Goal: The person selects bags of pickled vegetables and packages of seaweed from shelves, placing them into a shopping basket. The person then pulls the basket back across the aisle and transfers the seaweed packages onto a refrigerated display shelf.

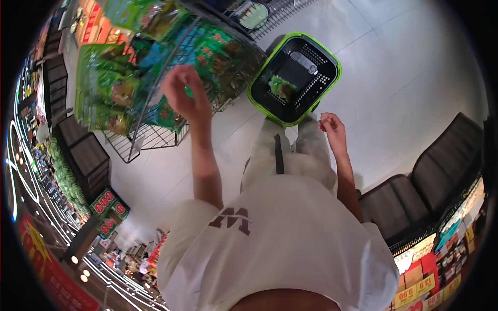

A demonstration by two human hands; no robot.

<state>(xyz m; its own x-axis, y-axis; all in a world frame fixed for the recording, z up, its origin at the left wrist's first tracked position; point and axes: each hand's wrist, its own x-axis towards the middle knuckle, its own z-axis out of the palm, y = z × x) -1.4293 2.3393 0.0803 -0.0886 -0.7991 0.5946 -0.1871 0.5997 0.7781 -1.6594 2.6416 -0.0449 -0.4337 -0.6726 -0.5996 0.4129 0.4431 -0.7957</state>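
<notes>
Raised at the left, my left hand (pixel 188 94) is slightly blurred, its fingers loosely bent and apart, with nothing visible in it. It is in front of a wire rack (pixel 136 136) of green plastic bags (pixel 106 85); whether it touches them I cannot tell. My right hand (pixel 332 124) is low beside my right leg, fingers loosely curled and apart, holding nothing visible. Just above it in view is a black basket with a bright green rim (pixel 338 62). Inside the basket lie a small green packet (pixel 281 87) and a clear item (pixel 304 63).
Dark slatted display shelves (pixel 397 202) stand at the right, near products and yellow price signs (pixel 415 293). More dark shelves (pixel 83 147) are at the left. Another wire rack (pixel 275 15) is at the top, beside the light tiled floor (pixel 394 88).
</notes>
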